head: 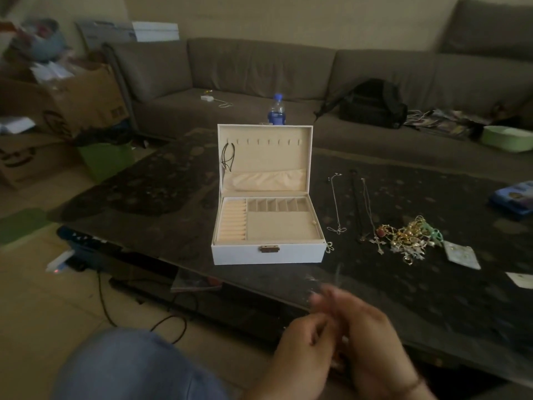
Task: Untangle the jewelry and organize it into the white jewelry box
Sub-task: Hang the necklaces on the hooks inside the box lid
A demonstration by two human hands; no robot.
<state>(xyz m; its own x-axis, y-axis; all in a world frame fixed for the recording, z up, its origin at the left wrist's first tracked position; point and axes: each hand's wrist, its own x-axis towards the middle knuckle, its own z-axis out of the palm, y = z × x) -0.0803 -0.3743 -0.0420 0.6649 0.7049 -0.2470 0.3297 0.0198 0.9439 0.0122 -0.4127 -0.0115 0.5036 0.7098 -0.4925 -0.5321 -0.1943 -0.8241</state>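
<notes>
White jewelry box sits open mid-table on the dark patterned table, lid upright, brass clasp on the front wall. Beige lining: ring rolls at left, a row of small slots at the back, 1 large flat compartment. Dark cord necklace hangs from a lid hook at the left. Right of the box, thin chains lie stretched out straight, apart from each other. Just beyond them sits a tangled jewelry pile: gold pieces, a green piece, silver charms. Left hand and right hand are together at the near table edge, fingers curled, blurred; can't tell what they pinch, if anything. Blue-capped bottle stands behind the box.
</notes>
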